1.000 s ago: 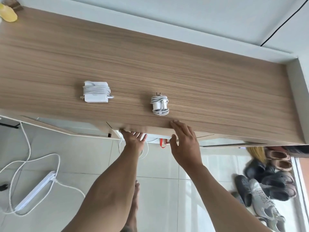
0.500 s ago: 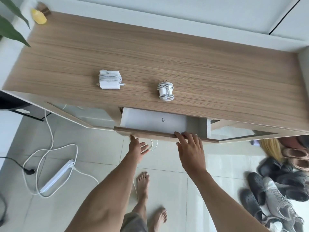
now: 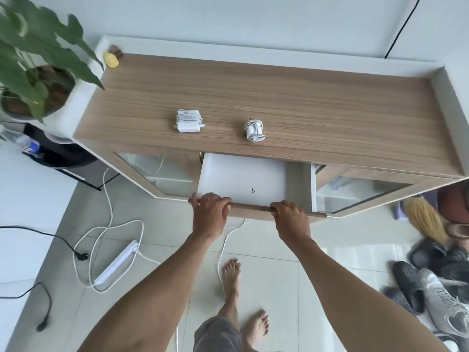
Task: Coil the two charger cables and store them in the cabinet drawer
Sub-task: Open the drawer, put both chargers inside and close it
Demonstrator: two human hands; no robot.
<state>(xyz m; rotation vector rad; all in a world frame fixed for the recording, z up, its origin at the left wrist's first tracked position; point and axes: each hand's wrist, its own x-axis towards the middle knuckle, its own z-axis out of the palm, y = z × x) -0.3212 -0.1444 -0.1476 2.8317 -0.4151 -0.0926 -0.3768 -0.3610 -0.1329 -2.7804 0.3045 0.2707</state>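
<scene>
Two white chargers lie on the wooden cabinet top, each with its cable wound around it: a larger square charger on the left and a smaller plug charger on the right. Below them the cabinet drawer stands pulled out, its white inside bare except for a small dark hook-shaped mark. My left hand grips the left part of the drawer's wooden front edge. My right hand grips the same edge further right.
A potted plant stands at the cabinet's left end, with a yellow object on the back left corner. A white power strip and loose cords lie on the tiled floor at left. Several shoes crowd the floor at right.
The drawer has slid out from fully closed to wide open. Both hands moved back toward me with its front edge, and the view pulled back.
</scene>
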